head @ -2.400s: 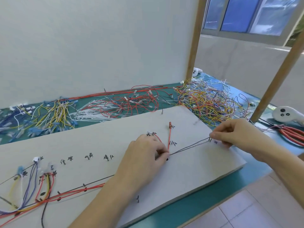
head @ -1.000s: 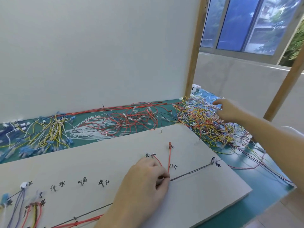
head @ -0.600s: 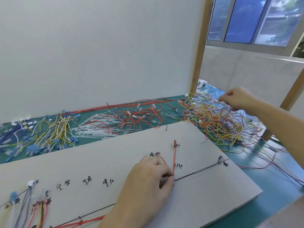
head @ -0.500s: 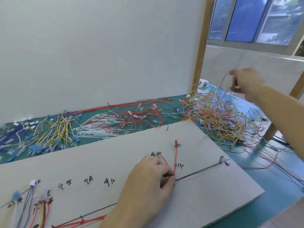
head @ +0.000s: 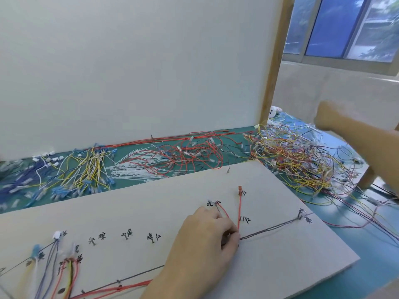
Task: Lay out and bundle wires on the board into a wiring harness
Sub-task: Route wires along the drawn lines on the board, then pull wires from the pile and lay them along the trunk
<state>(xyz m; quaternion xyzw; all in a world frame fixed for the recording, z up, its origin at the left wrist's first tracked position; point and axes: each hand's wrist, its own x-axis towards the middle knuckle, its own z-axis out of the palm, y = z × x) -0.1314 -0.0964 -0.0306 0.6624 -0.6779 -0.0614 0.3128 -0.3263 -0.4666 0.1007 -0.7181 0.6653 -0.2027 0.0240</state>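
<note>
A pale wiring board (head: 280,266) with handwritten labels and small pegs lies in front of me. My left hand (head: 205,240) rests on it and pinches the wires at a branch point. From there a red wire (head: 239,210) runs up to a red terminal, and a dark wire pair (head: 272,229) runs right to a peg. A red trunk (head: 121,288) leads left toward a fan of coloured wires (head: 64,272). My right hand (head: 330,117) is blurred, raised above the tangled wire pile (head: 298,160). Whether it holds a wire is unclear.
Behind the board on the green mat lie red wires (head: 185,154), white cable ties (head: 133,167) and yellow and blue wires (head: 86,169). A white panel stands at the back, with a wooden post (head: 274,61) at its right end.
My right hand left the dark wire's end at the right peg, reached into the tangled pile and lifted up and to the right. My left hand stayed pinched at the branch point.
</note>
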